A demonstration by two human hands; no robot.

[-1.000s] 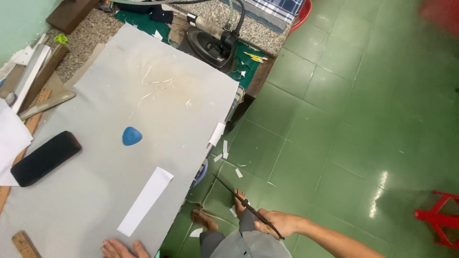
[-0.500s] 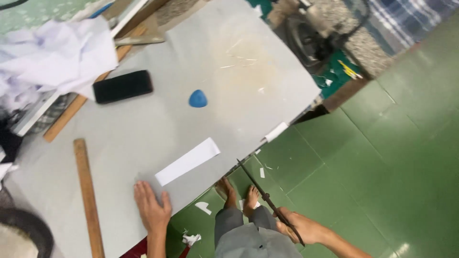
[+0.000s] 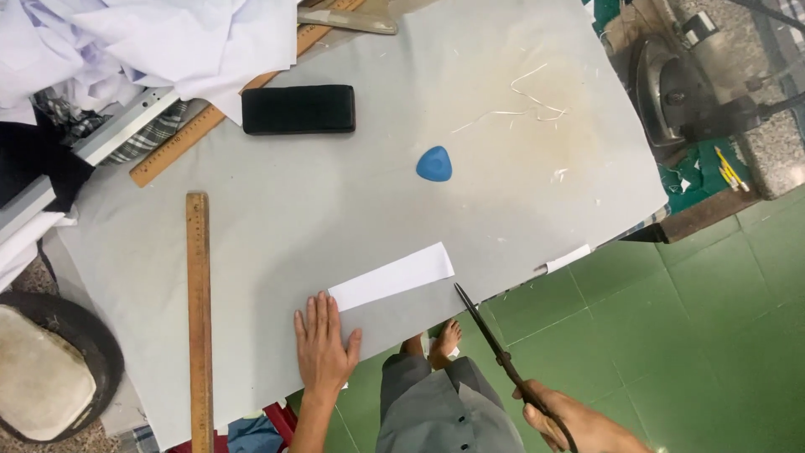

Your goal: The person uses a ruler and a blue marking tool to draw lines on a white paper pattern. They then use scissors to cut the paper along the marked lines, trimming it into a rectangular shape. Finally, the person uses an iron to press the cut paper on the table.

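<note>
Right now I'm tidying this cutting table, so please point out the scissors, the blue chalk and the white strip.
scissors (image 3: 495, 348): head view, on the dark blades near the pivot.
blue chalk (image 3: 434, 164): head view, on its middle.
white strip (image 3: 392, 277): head view, on its middle.

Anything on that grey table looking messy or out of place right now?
Yes: thin white clippings lie scattered over a yellowish stain on the grey table cover, and a small white strip hangs off its front edge.

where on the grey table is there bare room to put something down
Bare grey table lies between the wooden ruler, black block and blue chalk. Crowded: the upper left, under white cloth.
</note>
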